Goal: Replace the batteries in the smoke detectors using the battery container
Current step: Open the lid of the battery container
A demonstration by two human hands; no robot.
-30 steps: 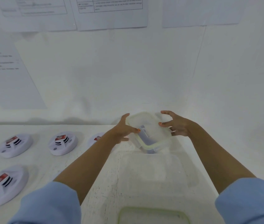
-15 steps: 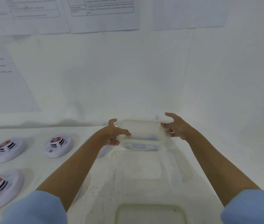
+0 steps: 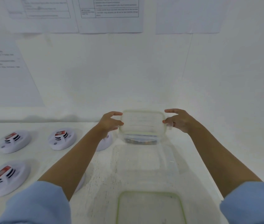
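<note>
Clear plastic container (image 3: 142, 125) gripped between both hands at the far middle of the counter (image 3: 35, 157).
Left hand (image 3: 110, 122) curls thumb and fingers round its left side, and right hand (image 3: 179, 121) pinches its right side. Whether its base touches the counter I cannot tell. Dark shapes lie in its bottom, too blurred to name. White round detectors sit on the left: two far (image 3: 14, 141) (image 3: 61, 139), one near (image 3: 6, 177), and one half hidden behind the left forearm (image 3: 105, 143). A green-rimmed clear piece (image 3: 150, 209), lid or tub, lies at the near edge. Papers (image 3: 110, 13) hang on the wall.
</note>
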